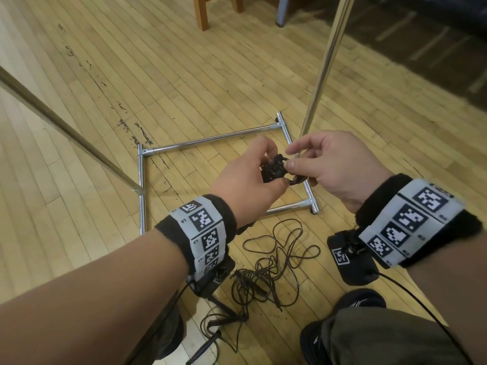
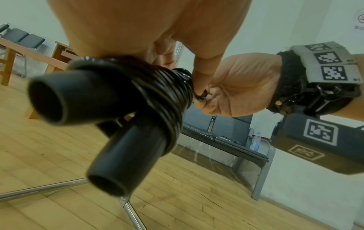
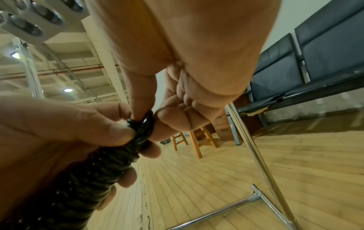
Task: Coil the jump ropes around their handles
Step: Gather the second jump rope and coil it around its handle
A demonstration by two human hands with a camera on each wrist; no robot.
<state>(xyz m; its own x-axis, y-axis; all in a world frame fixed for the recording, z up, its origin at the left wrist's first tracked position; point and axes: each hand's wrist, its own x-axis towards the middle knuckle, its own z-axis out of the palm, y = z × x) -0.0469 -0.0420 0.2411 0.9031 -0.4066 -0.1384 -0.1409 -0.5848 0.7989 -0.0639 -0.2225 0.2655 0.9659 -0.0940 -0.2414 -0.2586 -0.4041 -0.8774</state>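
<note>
Nearest me, my left hand (image 1: pixel 245 177) grips the coiled jump rope (image 2: pixel 163 91), fingers curled round the black cord wound tightly about its two black handles (image 2: pixel 126 157), which jut side by side, open ends toward the left wrist camera. My right hand (image 1: pixel 334 169) meets it at the top of the bundle, thumb and fingertips pinching a small loop of the cord (image 3: pixel 144 126) right against the left thumb. Both hands hold the bundle in the air above the wooden floor (image 1: pixel 110 83). Below my wrists a second jump rope (image 1: pixel 274 262) lies loose on the floor in a tangle of thin dark cord, with a dark handle (image 1: pixel 203 349) of it showing near my left forearm; a dark shoe (image 1: pixel 361 299) stands just right of the tangle. Beyond the hands sits the chrome base frame of a rack (image 1: pixel 210 139), its upright pole (image 1: pixel 326 64) rising past my right hand. Farther off are wooden chair legs (image 1: pixel 203 11) and a row of dark seats (image 3: pixel 315 51).
</note>
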